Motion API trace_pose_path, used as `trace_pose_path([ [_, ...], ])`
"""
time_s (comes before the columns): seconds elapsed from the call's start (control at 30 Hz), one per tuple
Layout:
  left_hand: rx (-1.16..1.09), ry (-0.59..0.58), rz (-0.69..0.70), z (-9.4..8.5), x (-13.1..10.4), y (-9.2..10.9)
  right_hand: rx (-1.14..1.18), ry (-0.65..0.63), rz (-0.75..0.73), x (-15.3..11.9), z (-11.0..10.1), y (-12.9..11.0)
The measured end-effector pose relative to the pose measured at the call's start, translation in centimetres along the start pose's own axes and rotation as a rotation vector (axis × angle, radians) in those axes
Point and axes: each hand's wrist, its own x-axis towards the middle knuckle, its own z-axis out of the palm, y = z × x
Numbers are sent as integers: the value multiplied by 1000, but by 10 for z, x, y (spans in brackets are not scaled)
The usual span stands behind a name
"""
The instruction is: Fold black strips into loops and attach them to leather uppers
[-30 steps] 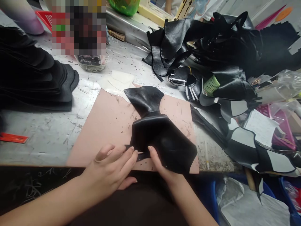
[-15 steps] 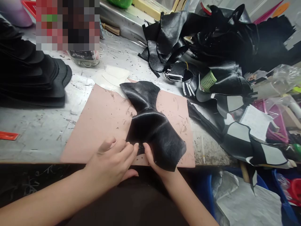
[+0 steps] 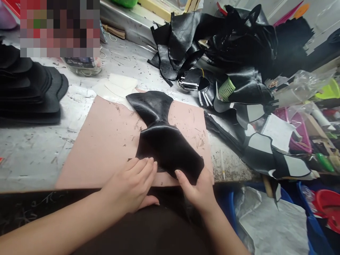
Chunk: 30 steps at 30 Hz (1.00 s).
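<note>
A black leather piece (image 3: 170,141), narrow at its middle seam and wide at both ends, lies on a pinkish board (image 3: 106,141) at the bench's front edge. My left hand (image 3: 134,182) rests on the piece's near edge, fingers side by side and laid on it, with the thumb apart below the bench edge. At the near right corner, my right hand (image 3: 200,187) grips the leather, thumb on top and the other fingers hidden beneath or behind it. White sheets (image 3: 119,86) touch the far end of the piece.
Stacked black pieces (image 3: 29,92) stand at left. Heaped black leather (image 3: 225,39), a green perforated cylinder (image 3: 226,89), a spiral notebook (image 3: 280,132) and a pink basket (image 3: 304,138) occupy the right. Below the bench is a blue bin (image 3: 231,205) with a grey sheet (image 3: 273,219).
My right hand has slid right, from the middle of the near edge to the right corner of the leather, which now bends differently there. My left hand stays near the edge. The view has shifted slightly.
</note>
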Motion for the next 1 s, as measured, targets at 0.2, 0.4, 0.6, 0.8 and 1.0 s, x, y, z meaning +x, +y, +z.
trace_pose_path([
  [0.2,-14,20,2,6,2,-1,82,-235,27,23,-13,8],
  [0.4,9,55,26,4,5,-2,117,-431,121,53,-13,22],
  [0.6,42,48,58,4,7,-5,138,-530,131,61,-17,25],
  [0.8,20,51,79,6,13,-5,73,-542,79,63,-18,24],
  [1.0,32,-12,121,10,15,4,-40,-498,56,63,-12,26],
])
